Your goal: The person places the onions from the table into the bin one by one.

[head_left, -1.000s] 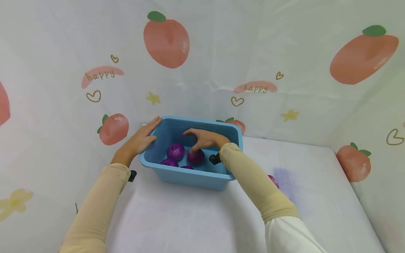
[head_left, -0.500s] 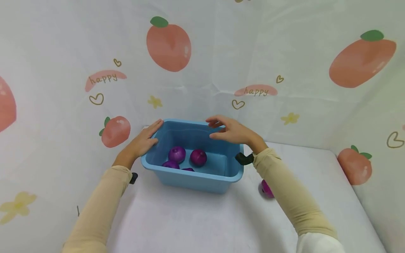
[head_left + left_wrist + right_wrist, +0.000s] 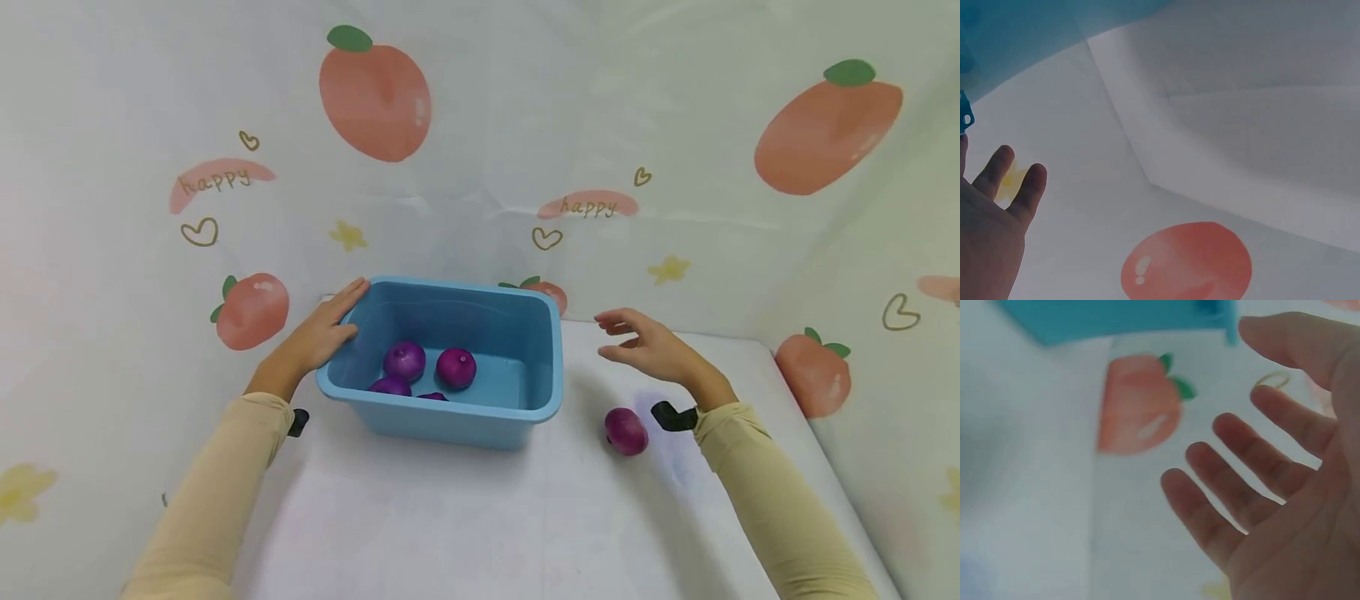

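Note:
In the head view, my left hand [image 3: 315,342] rests on the left rim of a blue plastic bin [image 3: 442,425], its fingers extended. The left wrist view shows straight fingers [image 3: 1032,187] beside the bin's blue wall. Inside the bin lie several purple-red onions, among them a lighter purple onion [image 3: 405,362] and a darker onion [image 3: 456,368]; the front wall partly hides others. My right hand [image 3: 656,350] holds nothing and hovers right of the bin, fingers spread and loosely bent. A single onion [image 3: 626,431] sits on the white table, below that hand in the view.
A white sheet printed with fruit, hearts and flowers hangs behind the table [image 3: 465,525] and along its sides. The bin's back edge stands close to this backdrop [image 3: 465,233]. Black wrist mounts [image 3: 673,416] stick out from both sleeves.
My right hand has come up out of the bin and moved right, leaving the darker onion inside. The onion on the table is now fully visible. My left hand stays on the rim.

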